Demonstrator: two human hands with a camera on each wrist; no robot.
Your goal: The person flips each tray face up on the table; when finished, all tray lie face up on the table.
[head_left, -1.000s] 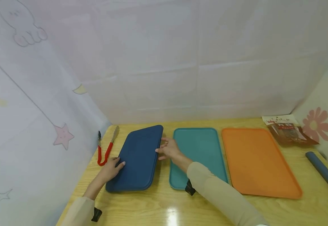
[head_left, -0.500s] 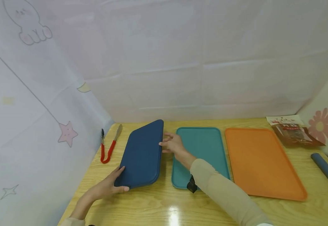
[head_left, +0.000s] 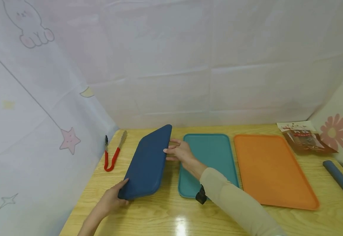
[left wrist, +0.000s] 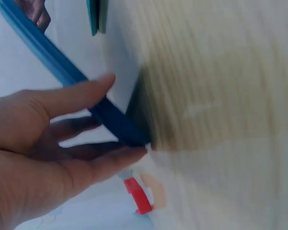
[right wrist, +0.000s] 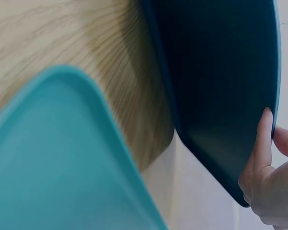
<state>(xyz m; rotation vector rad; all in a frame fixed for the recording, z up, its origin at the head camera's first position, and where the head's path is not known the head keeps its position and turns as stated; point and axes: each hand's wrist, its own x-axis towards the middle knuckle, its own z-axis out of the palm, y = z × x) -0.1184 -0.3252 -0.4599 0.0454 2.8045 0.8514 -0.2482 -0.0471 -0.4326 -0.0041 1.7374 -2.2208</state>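
A dark blue tray (head_left: 148,164) is tilted at the table's left, its right edge raised off the wood. My right hand (head_left: 183,154) pinches that raised edge; in the right wrist view the thumb and fingers lie on opposite faces of the blue tray (right wrist: 215,86). At the near left corner my left hand (head_left: 109,200) grips the tray. The left wrist view has the thumb on one side of the tray edge (left wrist: 43,48) and fingers on the other, close to the tabletop. Part of the left fingers is hidden under the tray in the head view.
Beside it lie a teal tray (head_left: 208,154), partly under my right forearm, and an orange tray (head_left: 274,170). Red-handled tongs (head_left: 110,164) lie at the far left. A brown food packet (head_left: 304,139) and a dark blue roll (head_left: 341,183) are at the right.
My left hand has moved from the tray's left side to its near left corner. The blue tray has tipped more steeply, and its right edge is higher with my right hand.
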